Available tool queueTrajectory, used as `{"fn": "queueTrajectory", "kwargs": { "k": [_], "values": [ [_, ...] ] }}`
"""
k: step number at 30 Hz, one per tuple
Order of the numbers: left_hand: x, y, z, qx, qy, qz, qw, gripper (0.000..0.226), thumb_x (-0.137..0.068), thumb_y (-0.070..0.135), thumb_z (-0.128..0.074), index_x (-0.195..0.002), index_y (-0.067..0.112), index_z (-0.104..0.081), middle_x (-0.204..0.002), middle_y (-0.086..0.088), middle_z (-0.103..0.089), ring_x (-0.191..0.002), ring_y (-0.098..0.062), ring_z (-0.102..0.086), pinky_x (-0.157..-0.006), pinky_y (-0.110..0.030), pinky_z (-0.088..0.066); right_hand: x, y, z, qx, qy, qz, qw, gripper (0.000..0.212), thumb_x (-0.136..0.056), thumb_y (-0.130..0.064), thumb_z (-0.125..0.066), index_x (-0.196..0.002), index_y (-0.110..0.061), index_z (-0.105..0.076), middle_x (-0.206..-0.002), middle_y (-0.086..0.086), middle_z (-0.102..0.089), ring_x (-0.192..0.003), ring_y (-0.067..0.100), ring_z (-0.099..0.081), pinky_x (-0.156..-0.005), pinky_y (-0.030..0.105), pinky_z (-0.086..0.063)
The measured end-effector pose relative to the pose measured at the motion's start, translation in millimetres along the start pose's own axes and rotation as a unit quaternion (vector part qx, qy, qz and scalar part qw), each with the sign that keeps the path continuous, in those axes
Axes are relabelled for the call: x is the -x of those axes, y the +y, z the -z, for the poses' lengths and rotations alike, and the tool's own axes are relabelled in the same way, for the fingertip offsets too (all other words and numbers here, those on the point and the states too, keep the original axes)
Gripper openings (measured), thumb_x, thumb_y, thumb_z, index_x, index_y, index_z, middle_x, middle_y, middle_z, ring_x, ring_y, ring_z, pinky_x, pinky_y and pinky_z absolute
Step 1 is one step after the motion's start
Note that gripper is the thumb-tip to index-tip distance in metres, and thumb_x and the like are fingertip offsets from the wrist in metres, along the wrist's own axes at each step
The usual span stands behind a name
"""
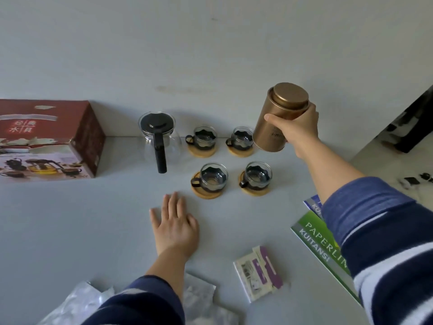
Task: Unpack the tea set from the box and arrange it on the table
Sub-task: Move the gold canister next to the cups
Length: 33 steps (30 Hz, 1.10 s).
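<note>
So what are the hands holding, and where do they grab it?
The right hand holds the gold tin around its side, tilted above the table. The left hand holds nothing; it lies flat on the table.

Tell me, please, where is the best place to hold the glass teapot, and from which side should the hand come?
Likely the black handle of the teapot. It sticks out toward the person, away from the wall, so come from the near side and wrap the fingers around it. The glass body is round and probably slippery.
</note>
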State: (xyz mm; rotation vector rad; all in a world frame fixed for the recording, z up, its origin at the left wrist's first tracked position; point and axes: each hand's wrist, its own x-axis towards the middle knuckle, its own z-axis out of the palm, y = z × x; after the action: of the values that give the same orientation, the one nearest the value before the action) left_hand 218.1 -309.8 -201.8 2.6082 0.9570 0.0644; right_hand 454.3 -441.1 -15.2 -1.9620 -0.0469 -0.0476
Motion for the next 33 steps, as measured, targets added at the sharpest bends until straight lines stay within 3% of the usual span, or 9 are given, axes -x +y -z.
{"fn": "queueTrajectory", "kwargs": {
  "k": [3, 6, 11, 15, 20, 25, 28, 33],
  "values": [
    [-1.7, -0.1, -3.7, -0.011, 0.025, 0.006, 1.0, 0.073, -0.082, 0.04, -0.007, -0.151, 0.022, -0.025, -0.162, 0.004, -0.014, -0.151, -0.015, -0.002, -0.121, -0.048, 0.003, -26.9, 29.9, -1.0, 0.001, 0.012, -0.02, 1.0, 0.098, -0.047, -0.037, -0.091, -0.132, -0.02, -0.045, -0.132, -0.001, -0.05, -0.118, 0.017, -0.054, -0.099, 0.037, -0.048],
    [-1.8, 1.0, -7.2, -0.02, 0.037, 0.011, 0.999, 0.071, -0.083, 0.04, -0.013, -0.149, 0.023, -0.031, -0.161, 0.004, -0.02, -0.151, -0.014, -0.006, -0.121, -0.048, 0.0, -48.1, 61.9, -5.1, -0.003, 0.007, -0.051, 0.999, 0.099, -0.041, -0.036, -0.091, -0.13, -0.021, -0.049, -0.13, -0.001, -0.054, -0.116, 0.018, -0.056, -0.098, 0.038, -0.049],
    [-2.8, 1.5, -9.5, -0.037, 0.048, 0.021, 0.998, 0.069, -0.082, 0.04, -0.018, -0.144, 0.021, -0.04, -0.157, 0.002, -0.031, -0.149, -0.016, -0.016, -0.12, -0.05, -0.007, -70.0, 96.3, -17.1, -0.03, -0.021, -0.102, 0.994, 0.101, -0.043, -0.029, -0.092, -0.132, -0.027, -0.044, -0.132, -0.005, -0.054, -0.117, 0.021, -0.055, -0.095, 0.052, -0.05],
    [-4.4, 0.2, -11.3, -0.05, 0.045, 0.027, 0.997, 0.066, -0.082, 0.039, -0.023, -0.142, 0.02, -0.043, -0.155, 0.002, -0.035, -0.148, -0.017, -0.021, -0.119, -0.05, -0.012, -82.9, 99.7, -29.7, -0.059, -0.032, -0.113, 0.991, 0.101, -0.059, -0.02, -0.089, -0.142, -0.03, -0.031, -0.141, -0.005, -0.048, -0.126, 0.023, -0.049, -0.104, 0.054, -0.043],
    [-5.8, -1.3, -11.8, -0.061, 0.038, 0.03, 0.997, 0.069, -0.082, 0.041, -0.02, -0.146, 0.023, -0.037, -0.157, 0.004, -0.029, -0.15, -0.014, -0.015, -0.121, -0.048, -0.009, -93.2, 98.2, -39.6, -0.041, -0.032, -0.101, 0.994, 0.112, -0.07, -0.011, -0.083, -0.151, -0.025, -0.008, -0.151, 0.002, -0.037, -0.135, 0.023, -0.04, -0.11, 0.037, -0.034],
    [-3.9, -2.1, -9.2, -0.057, 0.041, 0.017, 0.997, 0.07, -0.082, 0.042, -0.018, -0.146, 0.021, -0.036, -0.158, 0.002, -0.028, -0.15, -0.015, -0.013, -0.12, -0.049, -0.007, -83.4, 86.1, -30.0, -0.006, -0.041, -0.179, 0.983, 0.135, -0.068, -0.009, -0.085, -0.15, -0.029, 0.02, -0.158, 0.007, -0.024, -0.143, 0.027, -0.03, -0.113, 0.045, -0.027],
    [-4.2, 0.1, -5.0, -0.05, 0.007, 0.02, 0.999, 0.07, -0.083, 0.041, -0.015, -0.15, 0.022, -0.026, -0.162, 0.003, -0.017, -0.151, -0.014, -0.004, -0.12, -0.048, 0.0, -57.7, 74.5, -20.6, 0.085, -0.026, -0.193, 0.977, 0.134, -0.067, -0.015, -0.086, -0.15, -0.028, 0.019, -0.158, 0.009, -0.019, -0.144, 0.03, -0.026, -0.114, 0.049, -0.029],
    [-12.1, -7.5, 26.3, -0.018, -0.12, -0.02, 0.992, 0.061, -0.098, 0.042, -0.026, -0.153, 0.02, -0.013, -0.164, 0.003, -0.001, -0.151, -0.016, 0.008, -0.12, -0.051, 0.005, 19.4, 48.8, -6.2, 0.238, -0.117, -0.12, 0.957, 0.104, -0.077, -0.026, -0.078, -0.153, -0.027, -0.007, -0.154, 0.009, -0.02, -0.14, 0.032, -0.023, -0.111, 0.043, -0.029]
  ]
}}
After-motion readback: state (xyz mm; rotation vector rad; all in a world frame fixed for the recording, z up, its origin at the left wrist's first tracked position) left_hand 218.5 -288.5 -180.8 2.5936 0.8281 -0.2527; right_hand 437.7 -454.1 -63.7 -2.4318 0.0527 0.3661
